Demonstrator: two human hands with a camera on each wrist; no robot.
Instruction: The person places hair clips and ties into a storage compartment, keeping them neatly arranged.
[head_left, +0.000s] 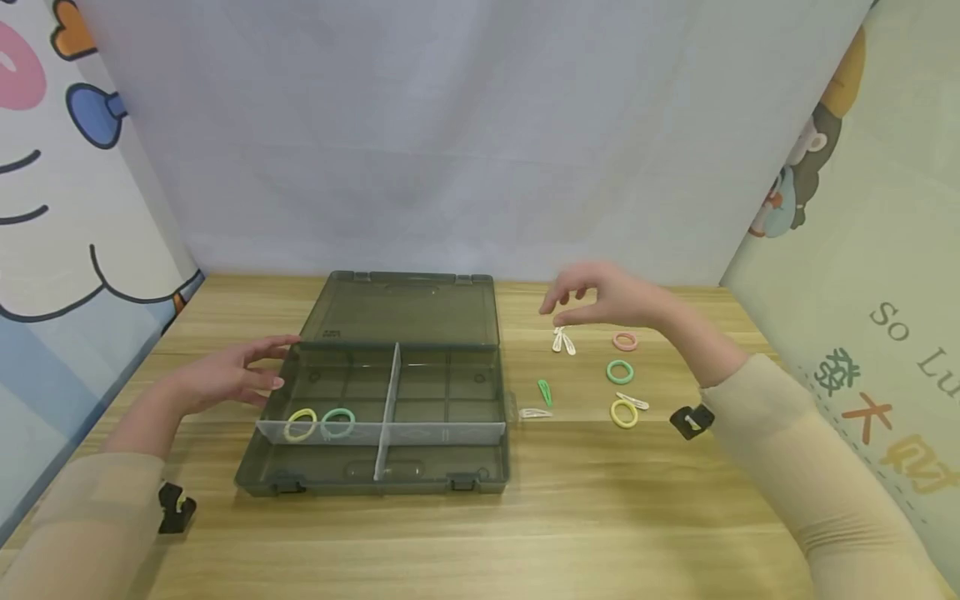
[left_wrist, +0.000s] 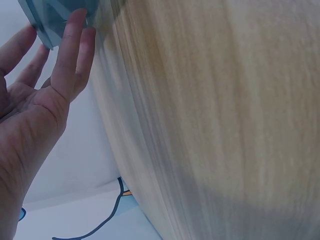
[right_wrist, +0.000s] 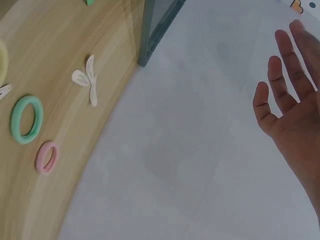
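A smoky grey divided box (head_left: pixel 442 483) lies with its lid (head_left: pixel 408 308) tipped back. My left hand (head_left: pixel 225 379) rests at the box's left wall, fingers loosely extended; the left wrist view shows them at a box corner (left_wrist: pixel 55 20). A yellow hair tie (head_left: pixel 301 425) and a teal hair tie (head_left: pixel 338 423) are inside on the left, by the white lengthwise divider (head_left: pixel 450 432). My right hand (head_left: pixel 611 296), fingers loosely bent, hovers above several white snap hair clips (head_left: pixel 564 342) and holds nothing. In the right wrist view this hand (right_wrist: pixel 295 95) is apart from the clips (right_wrist: pixel 89 80).
Right of the box lie a green hair clip (head_left: pixel 545 392), a white clip (head_left: pixel 536 413) and another white clip (head_left: pixel 633 402). A pink hair tie (head_left: pixel 625 342), a green one (head_left: pixel 619 372) and a yellow one (head_left: pixel 624 413) form a column. A pale curtain (head_left: pixel 450 150) hangs behind the table.
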